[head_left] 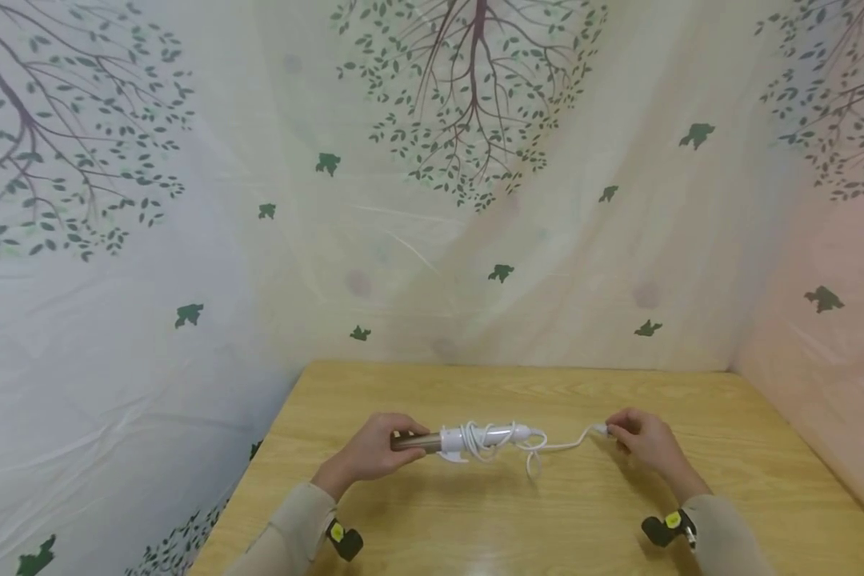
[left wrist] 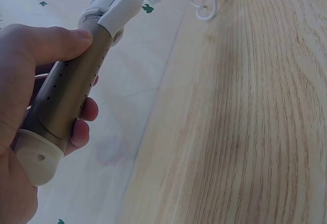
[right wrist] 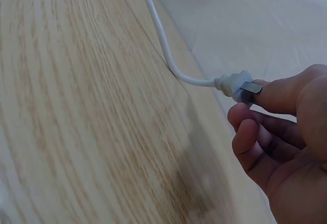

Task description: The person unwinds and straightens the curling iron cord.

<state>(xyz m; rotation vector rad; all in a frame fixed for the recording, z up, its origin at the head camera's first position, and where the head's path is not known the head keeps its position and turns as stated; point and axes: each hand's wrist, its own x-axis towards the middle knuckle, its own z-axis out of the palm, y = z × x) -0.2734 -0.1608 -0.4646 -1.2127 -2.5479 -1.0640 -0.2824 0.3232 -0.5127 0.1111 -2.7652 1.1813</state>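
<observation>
A curling iron (head_left: pixel 475 438) with a white handle and a bronze-coloured barrel (left wrist: pixel 71 83) is held above the table, lying roughly level. My left hand (head_left: pixel 383 448) grips it around the barrel, thumb on top, near the cream tip (left wrist: pixel 38 157). White cord (head_left: pixel 482 440) is looped around the handle, with a small loop hanging below its end. From there the cord runs right to a two-prong plug (right wrist: pixel 240 86). My right hand (head_left: pixel 644 442) pinches the plug between thumb and fingers, its metal prongs showing beside the thumb.
A wood-grain table (head_left: pixel 475 520) lies under both hands. Pale curtains (head_left: pixel 432 240) printed with trees and green birds stand behind it and at both sides. Each wrist wears a small black camera, one seen at the left sleeve (head_left: pixel 346 540).
</observation>
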